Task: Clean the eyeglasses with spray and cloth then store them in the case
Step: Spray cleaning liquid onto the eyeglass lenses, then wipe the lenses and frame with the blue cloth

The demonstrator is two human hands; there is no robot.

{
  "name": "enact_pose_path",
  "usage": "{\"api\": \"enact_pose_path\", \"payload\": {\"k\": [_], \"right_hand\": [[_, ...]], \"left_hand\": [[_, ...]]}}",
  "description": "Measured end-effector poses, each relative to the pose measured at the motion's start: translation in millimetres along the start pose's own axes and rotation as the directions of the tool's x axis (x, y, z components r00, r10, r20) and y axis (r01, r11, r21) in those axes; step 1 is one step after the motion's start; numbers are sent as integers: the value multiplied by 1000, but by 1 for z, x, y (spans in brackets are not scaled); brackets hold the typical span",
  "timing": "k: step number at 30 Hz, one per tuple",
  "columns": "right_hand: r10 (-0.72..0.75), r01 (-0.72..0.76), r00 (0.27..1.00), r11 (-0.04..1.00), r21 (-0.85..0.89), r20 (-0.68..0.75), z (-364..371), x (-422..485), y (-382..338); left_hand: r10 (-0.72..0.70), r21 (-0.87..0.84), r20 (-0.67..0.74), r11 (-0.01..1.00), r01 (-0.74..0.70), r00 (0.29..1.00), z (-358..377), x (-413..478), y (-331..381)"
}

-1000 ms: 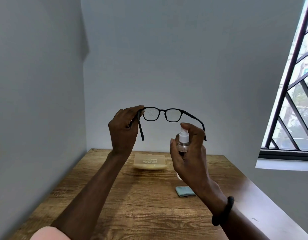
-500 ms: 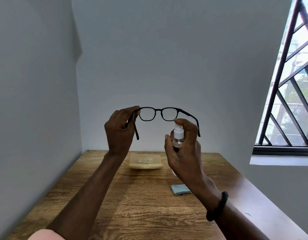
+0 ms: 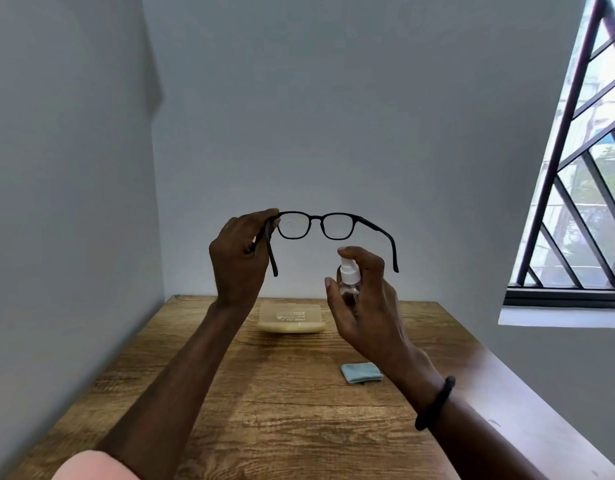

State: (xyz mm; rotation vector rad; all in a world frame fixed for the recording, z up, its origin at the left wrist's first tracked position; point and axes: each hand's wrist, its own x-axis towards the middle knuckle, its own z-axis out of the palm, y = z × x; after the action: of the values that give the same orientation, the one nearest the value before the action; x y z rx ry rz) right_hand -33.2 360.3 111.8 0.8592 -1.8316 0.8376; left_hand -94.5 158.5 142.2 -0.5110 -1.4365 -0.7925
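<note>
Wooden table (image 3: 281, 410) unchanged. Left hand (image 3: 240, 261) still pinches the eyeglasses (image 3: 316, 219) at one hinge, raised above the case (image 3: 290, 318). Right hand (image 3: 368, 306), gripping the spray bottle (image 3: 349, 275), has dropped slightly below the frame. Cloth (image 3: 361, 372) unmoved.

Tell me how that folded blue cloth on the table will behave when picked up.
The blue cloth lies folded with soft, rounded edges, so it will probably droop and unfold when lifted. It looks thin, likely very light. Pushed, it may bunch.
</note>
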Motion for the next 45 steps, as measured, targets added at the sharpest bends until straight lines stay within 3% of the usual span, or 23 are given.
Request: {"api": "enact_pose_path", "payload": {"k": [5,9,12,20,25,28,31,33,35,37,39,40,42,43,45], "right_hand": [[235,-235,972,971,31,-1,0,-16,54],[532,-534,845,845,34,58,-1,-23,91],[608,-615,785,788,31,121,5,-28,110],[644,-648,744,760,-44,179,26,-43,139],[612,-606,770,790,-91,181,32,-60,146],[648,-647,736,758,-78,196,29,-59,140],[695,-699,710,715,-11,114,20,-60,127],[669,-672,740,738,-61,-66,11,-61,116],[523,-561,827,786,-259,-204,4,-61,106],[400,-433,900,794,-426,-170,-3,-59,93],[422,-357,906,778,-518,9,-4,-57,82],[490,-341,862,750,-567,130,-3,-56,77],[637,-311,699,681,-663,326,4,-57,72],[691,-299,616,648,-700,377,6,-58,69],[729,-266,545,618,-740,413,13,-63,67]], "left_hand": [[-12,-8,-22,1000,12,1000,-2,2,-1],[-20,-13,-18,1000,20,1000,-3,-2,-2],[-29,-11,0,1000,29,1000,-2,-9,-1],[-46,-25,32,999,47,998,-3,-26,-2],[-51,-21,55,998,52,997,-6,-35,-4],[-55,-10,65,998,55,996,-6,-40,-5],[-58,-4,60,998,58,997,-6,-43,-6],[-59,-3,63,998,60,996,-6,-45,-7],[-64,-4,67,998,65,996,-7,-47,-9],[-75,-8,66,997,76,995,-6,-48,-11],[-85,-17,55,996,86,995,-6,-49,-11],[-88,-22,50,996,90,995,-6,-49,-11],[-90,-27,46,995,92,995,-6,-50,-11],[-88,-26,48,996,90,995,-6,-51,-10],[-79,-16,53,997,80,995,-8,-52,-11]]}}
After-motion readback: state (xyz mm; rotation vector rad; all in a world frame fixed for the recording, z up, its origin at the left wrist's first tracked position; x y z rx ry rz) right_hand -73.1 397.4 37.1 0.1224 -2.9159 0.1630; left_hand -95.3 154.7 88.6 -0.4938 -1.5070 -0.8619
